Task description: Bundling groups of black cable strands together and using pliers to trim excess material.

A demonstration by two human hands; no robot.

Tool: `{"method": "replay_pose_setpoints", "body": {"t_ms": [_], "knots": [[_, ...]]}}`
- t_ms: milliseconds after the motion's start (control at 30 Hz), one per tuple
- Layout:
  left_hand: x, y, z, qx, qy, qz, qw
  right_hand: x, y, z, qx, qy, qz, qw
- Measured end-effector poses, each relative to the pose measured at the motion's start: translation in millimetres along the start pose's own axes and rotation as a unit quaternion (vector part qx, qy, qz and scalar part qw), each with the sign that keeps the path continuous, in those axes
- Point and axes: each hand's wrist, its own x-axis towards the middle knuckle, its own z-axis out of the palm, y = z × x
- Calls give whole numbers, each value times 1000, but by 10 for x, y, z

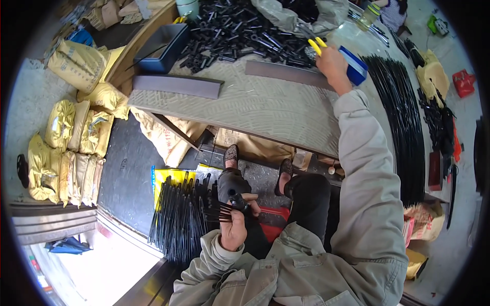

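Note:
My left hand (236, 224) is held low above my lap, its fingers closed around a black tubular part (237, 199) with thin dark rods fanning out to the left. A bundle of long black rods (176, 217) stands just left of that hand. My right arm is stretched far out over the bench. At its end, my right hand (334, 66) is closed at yellow-handled pliers (317, 46), whose jaws point toward the heap of small black tubular parts (229, 38). A small blue box (356, 69) stands right beside this hand.
Two dark flat strips (178, 86) edge the heap on the grey bench (255, 104). A dark blue bin (161, 53) stands at the far left. Long black rods (395, 117) lie at the right. Yellow sacks (61, 122) are stacked at left; another person (393, 15) is at the far right.

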Motion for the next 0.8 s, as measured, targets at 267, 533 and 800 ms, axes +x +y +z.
{"method": "replay_pose_setpoints", "body": {"t_ms": [267,533,800], "knots": [[-15,190,47,-25,-21,44,999,-418,188,-306,145,159,-93,972],[-163,464,197,-55,-72,26,996,-3006,-683,-1233,769,-170,-43,615],[-552,580,373,1,-44,66,997,-3489,-741,-1343,747,-37,-173,641]]}}
